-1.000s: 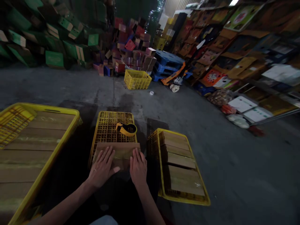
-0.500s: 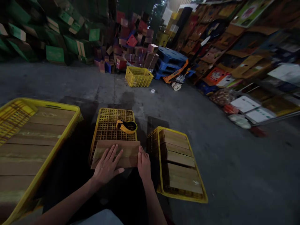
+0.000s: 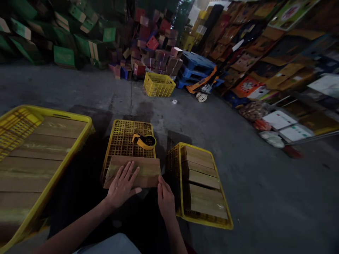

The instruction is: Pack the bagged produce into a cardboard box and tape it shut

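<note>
Dim storeroom, grey floor [image 3: 254,183], heaped boxes [image 3: 152,43] behind, cardboard box [image 3: 148,171] on a gridded yellow crate [image 3: 124,139], left hand [image 3: 120,188] open flat on it, right hand [image 3: 166,199] open, fingers together at its right end

1. Left crate [image 3: 79,118]: cut off by the frame's left edge.
2. Middle crate [image 3: 124,139]: near part hidden by the box [image 3: 148,171].
3. Printed box [image 3: 291,13], upper right: markings too blurred to read.
</note>
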### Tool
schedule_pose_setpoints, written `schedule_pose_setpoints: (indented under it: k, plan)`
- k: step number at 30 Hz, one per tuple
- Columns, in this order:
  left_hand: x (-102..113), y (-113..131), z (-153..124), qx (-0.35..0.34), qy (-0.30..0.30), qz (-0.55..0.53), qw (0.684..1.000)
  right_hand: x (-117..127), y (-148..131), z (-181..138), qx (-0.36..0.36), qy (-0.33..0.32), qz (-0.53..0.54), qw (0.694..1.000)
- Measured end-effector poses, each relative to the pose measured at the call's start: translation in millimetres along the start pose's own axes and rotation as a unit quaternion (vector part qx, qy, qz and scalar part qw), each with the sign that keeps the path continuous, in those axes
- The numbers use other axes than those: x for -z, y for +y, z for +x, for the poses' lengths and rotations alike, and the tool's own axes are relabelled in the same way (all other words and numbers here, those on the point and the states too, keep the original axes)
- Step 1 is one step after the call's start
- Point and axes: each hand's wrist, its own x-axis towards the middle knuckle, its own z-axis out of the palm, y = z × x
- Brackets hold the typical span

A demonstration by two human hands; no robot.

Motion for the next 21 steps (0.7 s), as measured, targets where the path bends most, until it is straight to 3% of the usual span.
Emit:
schedule_pose_setpoints:
  k: [8, 14, 21]
  plan:
    - [3, -1, 0, -0.013, -0.003, 0.008, 1.000, -19, -30, -7, 0.040, 0.032, -0.140, 0.989]
    - [5, 1, 0, -0.015, -0.003, 0.040, 0.999, -38, -58, -9, 0.028, 0.053, -0.128, 0.990]
    - [5, -2, -1, -0.026, -0.010, 0.064, 0.998, -54, -85, -5, 0.060, 0.016, -0.094, 0.994]
